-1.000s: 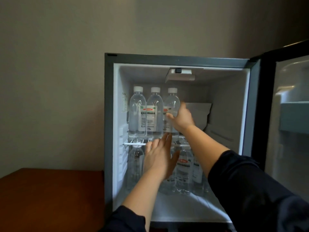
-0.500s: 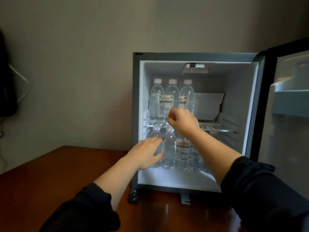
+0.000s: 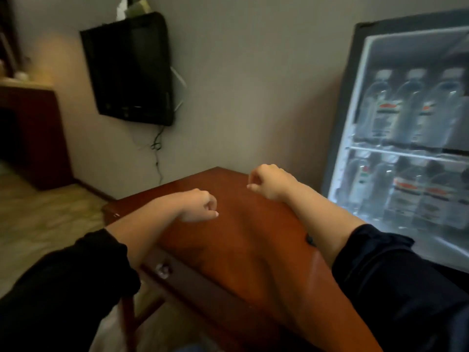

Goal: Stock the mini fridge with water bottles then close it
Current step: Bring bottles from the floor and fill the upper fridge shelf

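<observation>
Both hands hold nothing, fingers curled in: left hand mid-frame, right hand just beside it, above the wooden table. At the right edge the mini fridge stands open, water bottles on both shelves. Next, likely: find the unseen door and swing it fully shut.

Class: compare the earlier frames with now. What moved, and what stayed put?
Both hands pulled out of the mini fridge and leftwards over the wooden table: the right hand left the upper-shelf bottle, the left hand curled its fingers. Water bottles stay in two rows; fridge still open.
</observation>
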`<control>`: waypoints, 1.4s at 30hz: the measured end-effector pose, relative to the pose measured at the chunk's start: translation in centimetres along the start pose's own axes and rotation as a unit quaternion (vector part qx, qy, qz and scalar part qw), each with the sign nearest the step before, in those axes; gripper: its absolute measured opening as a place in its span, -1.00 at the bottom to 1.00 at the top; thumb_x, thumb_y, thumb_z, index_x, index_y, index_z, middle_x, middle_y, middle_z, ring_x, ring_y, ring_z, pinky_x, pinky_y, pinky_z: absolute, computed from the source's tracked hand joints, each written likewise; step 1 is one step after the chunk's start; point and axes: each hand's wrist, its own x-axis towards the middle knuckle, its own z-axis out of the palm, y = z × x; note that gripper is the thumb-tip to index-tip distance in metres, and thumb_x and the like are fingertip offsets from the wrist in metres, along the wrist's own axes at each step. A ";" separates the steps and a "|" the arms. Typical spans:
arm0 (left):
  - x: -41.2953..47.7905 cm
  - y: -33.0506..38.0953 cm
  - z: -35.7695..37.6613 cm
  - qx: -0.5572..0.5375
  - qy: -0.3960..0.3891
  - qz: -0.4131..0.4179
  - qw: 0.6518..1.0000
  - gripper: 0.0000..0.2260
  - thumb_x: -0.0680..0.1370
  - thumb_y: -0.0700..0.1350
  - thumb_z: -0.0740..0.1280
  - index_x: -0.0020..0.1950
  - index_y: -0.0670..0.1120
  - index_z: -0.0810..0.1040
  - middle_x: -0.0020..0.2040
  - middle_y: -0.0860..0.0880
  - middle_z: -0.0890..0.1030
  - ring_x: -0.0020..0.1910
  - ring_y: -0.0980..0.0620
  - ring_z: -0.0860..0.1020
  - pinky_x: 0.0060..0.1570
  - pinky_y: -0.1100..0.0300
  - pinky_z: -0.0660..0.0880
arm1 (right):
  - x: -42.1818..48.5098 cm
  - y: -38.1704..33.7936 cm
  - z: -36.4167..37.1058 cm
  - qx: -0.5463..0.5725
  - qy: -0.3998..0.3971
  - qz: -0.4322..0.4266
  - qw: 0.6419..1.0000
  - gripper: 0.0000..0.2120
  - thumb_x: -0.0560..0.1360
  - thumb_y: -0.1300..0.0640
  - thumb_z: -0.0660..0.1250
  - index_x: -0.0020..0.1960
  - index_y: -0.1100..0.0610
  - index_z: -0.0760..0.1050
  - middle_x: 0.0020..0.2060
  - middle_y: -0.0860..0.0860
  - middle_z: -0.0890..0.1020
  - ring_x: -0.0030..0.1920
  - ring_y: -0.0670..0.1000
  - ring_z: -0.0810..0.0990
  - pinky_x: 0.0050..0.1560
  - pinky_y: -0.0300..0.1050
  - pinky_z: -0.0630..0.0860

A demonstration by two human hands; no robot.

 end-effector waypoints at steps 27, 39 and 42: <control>-16.8 -35.2 24.2 -0.242 -0.071 -0.398 0.882 -0.65 0.58 0.05 0.21 0.26 -0.12 0.50 0.27 -0.13 0.51 0.23 -0.08 0.48 0.19 0.10 0.41 | 9.0 -32.9 36.0 0.088 -0.355 -0.250 0.896 -0.81 0.50 0.14 0.30 -0.02 0.25 0.58 -0.06 0.16 0.66 0.00 0.13 0.60 0.02 -0.02 0.51; -14.0 -43.0 39.2 -0.308 -0.076 -0.446 0.837 -0.65 0.59 0.02 0.18 0.30 -0.13 0.45 0.28 -0.11 0.51 0.25 -0.06 0.47 0.24 0.10 0.39 | 10.2 -33.7 58.2 0.071 -0.465 -0.214 0.856 -0.89 0.50 0.15 0.31 -0.18 0.09 0.40 -0.16 0.03 0.52 -0.09 0.04 0.53 -0.07 -0.06 0.46; -12.5 -44.6 42.3 -0.315 -0.089 -0.449 0.832 -0.64 0.60 0.02 0.17 0.31 -0.14 0.43 0.31 -0.12 0.49 0.27 -0.07 0.45 0.26 0.09 0.38 | 10.4 -33.3 62.9 0.080 -0.469 -0.196 0.858 -0.72 0.48 0.16 0.31 -0.31 0.01 0.27 -0.21 0.01 0.47 -0.09 0.05 0.50 -0.11 -0.13 0.39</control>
